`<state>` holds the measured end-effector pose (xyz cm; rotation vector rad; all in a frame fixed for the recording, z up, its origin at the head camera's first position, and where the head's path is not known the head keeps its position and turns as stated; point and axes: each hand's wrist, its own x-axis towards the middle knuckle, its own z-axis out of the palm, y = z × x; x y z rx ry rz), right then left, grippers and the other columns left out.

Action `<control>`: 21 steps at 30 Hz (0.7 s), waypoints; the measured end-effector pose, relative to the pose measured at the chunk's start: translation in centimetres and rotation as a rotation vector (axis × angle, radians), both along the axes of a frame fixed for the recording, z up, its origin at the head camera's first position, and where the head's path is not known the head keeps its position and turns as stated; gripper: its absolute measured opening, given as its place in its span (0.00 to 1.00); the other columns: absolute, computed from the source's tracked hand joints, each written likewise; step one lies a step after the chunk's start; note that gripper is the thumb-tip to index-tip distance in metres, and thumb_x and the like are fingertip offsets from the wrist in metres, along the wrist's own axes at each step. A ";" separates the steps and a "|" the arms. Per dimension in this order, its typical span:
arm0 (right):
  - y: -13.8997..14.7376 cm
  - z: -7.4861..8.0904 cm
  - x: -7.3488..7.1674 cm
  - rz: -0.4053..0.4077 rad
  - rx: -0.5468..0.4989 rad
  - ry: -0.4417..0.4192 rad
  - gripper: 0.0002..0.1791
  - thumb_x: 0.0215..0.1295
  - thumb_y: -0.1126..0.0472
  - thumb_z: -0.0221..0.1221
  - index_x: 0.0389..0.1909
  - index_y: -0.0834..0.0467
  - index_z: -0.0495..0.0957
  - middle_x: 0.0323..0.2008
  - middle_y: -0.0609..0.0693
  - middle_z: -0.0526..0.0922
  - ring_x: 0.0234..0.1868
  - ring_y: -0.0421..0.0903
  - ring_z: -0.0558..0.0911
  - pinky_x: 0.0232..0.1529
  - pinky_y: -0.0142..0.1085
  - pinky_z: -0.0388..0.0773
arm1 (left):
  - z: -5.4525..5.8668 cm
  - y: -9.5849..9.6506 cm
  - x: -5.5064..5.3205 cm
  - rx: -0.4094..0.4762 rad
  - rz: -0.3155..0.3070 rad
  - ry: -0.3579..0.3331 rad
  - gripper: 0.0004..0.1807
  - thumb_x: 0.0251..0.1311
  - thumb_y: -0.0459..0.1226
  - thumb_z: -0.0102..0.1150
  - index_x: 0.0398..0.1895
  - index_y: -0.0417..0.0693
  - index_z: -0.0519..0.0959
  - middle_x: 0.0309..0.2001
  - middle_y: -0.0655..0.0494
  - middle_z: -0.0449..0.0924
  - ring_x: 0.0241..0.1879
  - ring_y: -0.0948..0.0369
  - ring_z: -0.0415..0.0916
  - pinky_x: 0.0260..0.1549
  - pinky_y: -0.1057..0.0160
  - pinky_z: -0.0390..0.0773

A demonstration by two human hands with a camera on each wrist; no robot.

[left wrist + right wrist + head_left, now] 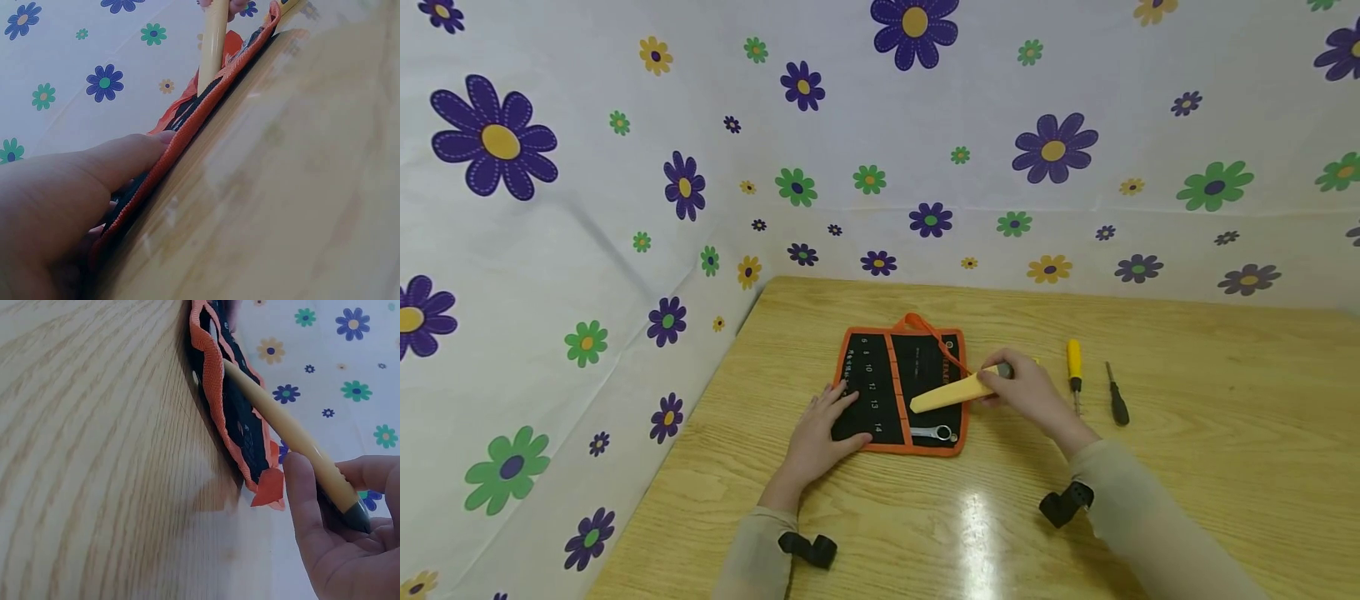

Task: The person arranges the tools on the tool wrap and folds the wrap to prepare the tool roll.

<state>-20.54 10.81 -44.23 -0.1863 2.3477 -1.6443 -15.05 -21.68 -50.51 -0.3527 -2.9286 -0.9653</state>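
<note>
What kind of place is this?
Probably a little indoor workspace: there's a wooden table, a black-and-orange tool pouch holding a wrench, and a flowery white backdrop around it.

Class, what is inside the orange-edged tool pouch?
A wrench sits partly in the pouch, ring end exposed; the pouch covers its other end. Whether anything else is tucked inside cannot be seen.

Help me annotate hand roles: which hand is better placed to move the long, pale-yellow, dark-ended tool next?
Right, probably: the right hand grips that pale-yellow tool, while the left hand rests on the orange-edged black fabric pouch.
</note>
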 end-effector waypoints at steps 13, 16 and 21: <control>-0.8 -0.3 0.3 0.058 -0.002 -0.045 0.16 0.70 0.63 0.54 0.51 0.71 0.69 0.39 0.66 0.77 0.32 0.53 0.85 0.36 0.42 0.84 | 0.0 0.0 0.0 -0.010 0.007 -0.012 0.41 0.54 0.56 0.65 0.69 0.51 0.67 0.73 0.51 0.54 0.73 0.53 0.44 0.70 0.51 0.43; -0.8 -0.4 0.4 0.091 0.015 -0.037 0.16 0.71 0.62 0.54 0.51 0.71 0.69 0.34 0.63 0.80 0.30 0.52 0.84 0.32 0.42 0.84 | 0.0 0.0 0.0 -0.010 0.007 -0.014 0.41 0.54 0.56 0.65 0.69 0.51 0.66 0.73 0.51 0.54 0.73 0.53 0.44 0.70 0.51 0.43; -0.7 -0.4 0.5 0.191 0.086 -0.014 0.20 0.69 0.61 0.55 0.55 0.70 0.67 0.32 0.59 0.80 0.29 0.50 0.81 0.29 0.40 0.81 | 0.0 0.1 0.0 -0.005 0.005 -0.011 0.41 0.54 0.56 0.65 0.69 0.50 0.66 0.73 0.51 0.54 0.73 0.53 0.44 0.70 0.51 0.43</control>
